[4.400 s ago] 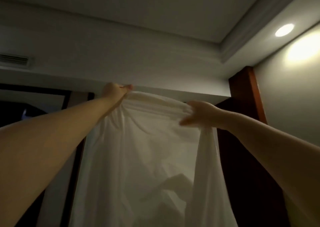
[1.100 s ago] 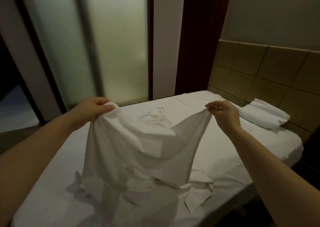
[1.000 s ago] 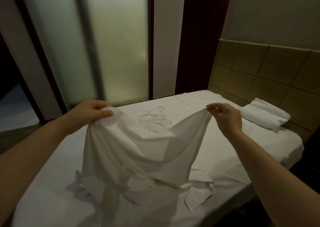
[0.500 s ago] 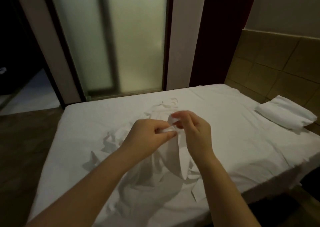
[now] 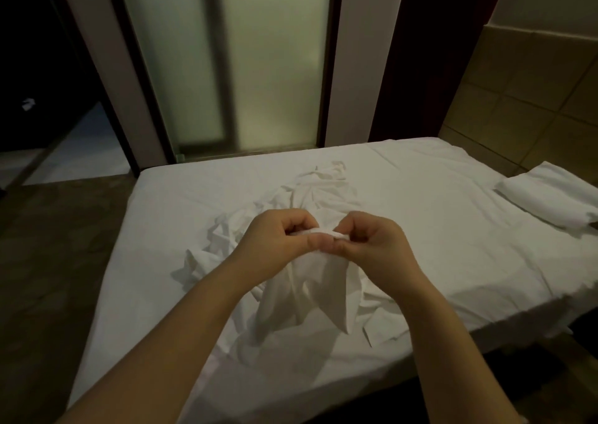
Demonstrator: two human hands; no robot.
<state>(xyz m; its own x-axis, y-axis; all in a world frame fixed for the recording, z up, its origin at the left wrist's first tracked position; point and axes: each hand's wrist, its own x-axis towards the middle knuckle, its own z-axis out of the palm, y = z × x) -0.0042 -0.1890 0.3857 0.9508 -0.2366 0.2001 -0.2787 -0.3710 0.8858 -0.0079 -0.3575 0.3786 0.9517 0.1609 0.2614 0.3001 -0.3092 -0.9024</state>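
At the frame's centre the left hand (image 5: 275, 244) and right hand (image 5: 372, 247) touch, both pinching the gathered edge of the crumpled white cotton sheet (image 5: 307, 294); its length hangs straight down from that pinch toward the lower centre, trailing onto the white-covered bed (image 5: 453, 229); the 2 hands are equally near.

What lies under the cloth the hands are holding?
The cloth, pinched by the left hand and right hand, rests crumpled on the bed, whose sheet shows around it. Anything beneath the heap is hidden.
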